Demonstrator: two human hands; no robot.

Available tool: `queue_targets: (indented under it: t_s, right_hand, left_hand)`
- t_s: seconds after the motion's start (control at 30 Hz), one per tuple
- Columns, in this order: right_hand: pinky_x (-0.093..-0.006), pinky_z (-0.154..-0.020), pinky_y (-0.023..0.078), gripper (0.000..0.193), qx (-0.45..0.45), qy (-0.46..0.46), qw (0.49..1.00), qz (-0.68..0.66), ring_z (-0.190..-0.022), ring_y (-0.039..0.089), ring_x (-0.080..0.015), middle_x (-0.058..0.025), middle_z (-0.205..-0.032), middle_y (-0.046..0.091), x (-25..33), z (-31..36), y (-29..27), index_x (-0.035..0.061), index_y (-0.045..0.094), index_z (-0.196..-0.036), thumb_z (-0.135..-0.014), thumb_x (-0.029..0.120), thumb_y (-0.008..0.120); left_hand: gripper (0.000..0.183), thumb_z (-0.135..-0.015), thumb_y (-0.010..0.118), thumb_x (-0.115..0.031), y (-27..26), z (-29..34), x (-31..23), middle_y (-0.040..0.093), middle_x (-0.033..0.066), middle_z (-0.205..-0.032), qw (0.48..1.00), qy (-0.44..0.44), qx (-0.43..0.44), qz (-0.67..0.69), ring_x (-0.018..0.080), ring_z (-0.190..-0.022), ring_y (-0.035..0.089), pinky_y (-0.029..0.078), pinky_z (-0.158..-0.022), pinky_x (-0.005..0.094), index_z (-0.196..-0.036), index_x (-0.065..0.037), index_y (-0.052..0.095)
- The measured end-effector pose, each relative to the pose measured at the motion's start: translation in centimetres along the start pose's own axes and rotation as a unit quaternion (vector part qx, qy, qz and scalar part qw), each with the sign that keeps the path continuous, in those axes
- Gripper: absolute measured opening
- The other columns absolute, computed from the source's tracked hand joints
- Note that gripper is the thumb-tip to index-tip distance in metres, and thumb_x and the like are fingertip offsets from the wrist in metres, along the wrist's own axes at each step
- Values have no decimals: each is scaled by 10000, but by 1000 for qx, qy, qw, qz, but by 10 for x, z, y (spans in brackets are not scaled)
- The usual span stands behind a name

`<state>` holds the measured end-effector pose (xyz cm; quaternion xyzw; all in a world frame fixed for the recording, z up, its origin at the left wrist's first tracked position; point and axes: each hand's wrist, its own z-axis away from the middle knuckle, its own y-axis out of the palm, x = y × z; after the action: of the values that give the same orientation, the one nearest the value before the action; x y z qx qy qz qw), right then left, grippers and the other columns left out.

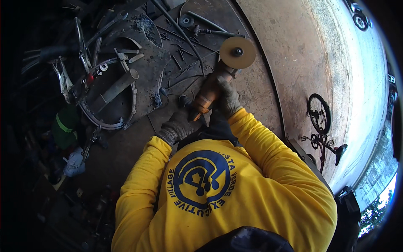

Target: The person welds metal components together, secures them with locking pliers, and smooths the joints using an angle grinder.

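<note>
An orange angle grinder (206, 95) points away from me, its tan disc (237, 53) tilted up toward the far right. My right hand (228, 97), in a grey knit glove, wraps the forward body of the grinder. Closed round its rear end is my left hand (181, 124), gloved alike. The disc touches nothing that I can see, and I cannot tell whether it spins. Part of the grinder's body is hidden behind the gloves.
To the left, a metal table (147, 75) bears a curved metal frame (94, 119), a pipe (119, 86) and locking pliers (63, 80). Beyond the grinder lie a hammer (212, 32) and loose rods. A bicycle (321, 126) stands on the right.
</note>
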<state>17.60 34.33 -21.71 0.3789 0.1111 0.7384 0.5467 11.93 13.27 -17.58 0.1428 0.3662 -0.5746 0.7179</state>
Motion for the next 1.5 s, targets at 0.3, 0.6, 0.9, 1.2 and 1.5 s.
queue_targets:
  t_s: [0.3, 0.6, 0.9, 1.2, 1.5]
  right_hand:
    - [-426, -923, 571, 933, -78, 90, 957, 263, -1082, 679, -310, -203, -1230, 640, -114, -4, 23, -14, 409, -1408, -728, 387, 909]
    - [-413, -1075, 486, 1120, -85, 166, 825, 534, -1295, 594, -352, -247, -1407, 571, -113, -31, 124, 41, 221, -1572, -722, 393, 859]
    - [-413, -1088, 471, 1070, -15, 96, 728, 679, -1313, 574, -359, -248, -1428, 556, -137, -144, 107, 46, 220, -1569, -755, 370, 834]
    - [-421, -1085, 471, 996, -21, 30, 643, 765, -1307, 572, -368, -248, -1431, 553, -144, -208, 109, 46, 275, -1548, -779, 388, 809]
    - [-428, -1081, 471, 926, -24, 2, 597, 802, -1301, 570, -377, -247, -1434, 550, -119, -220, 89, 45, 331, -1526, -804, 406, 785]
  left_hand:
    - [568, -773, 801, -429, 18, 66, 50, 719, 229, -1057, 978, -198, -57, -5, 399, -1028, 700, 542, -872, 446, -1154, -26, 675]
    - [467, -830, 749, -407, 31, 48, 87, 708, 222, -1001, 960, -147, -223, -79, 416, -934, 694, 558, -826, 472, -1083, -25, 657]
    - [340, -981, 570, -300, 29, 100, 135, 705, 226, -1119, 936, -161, -311, 29, 393, -1087, 671, 530, -902, 440, -1206, -59, 648]
    - [279, -988, 520, -283, 79, 194, 205, 670, 239, -1087, 965, -197, -164, -54, 425, -1063, 646, 508, -903, 488, -1075, -42, 631]
    - [240, -979, 513, -257, 73, 197, 195, 669, 239, -1057, 937, -313, -154, 5, 434, -1042, 643, 512, -881, 502, -1005, -43, 616]
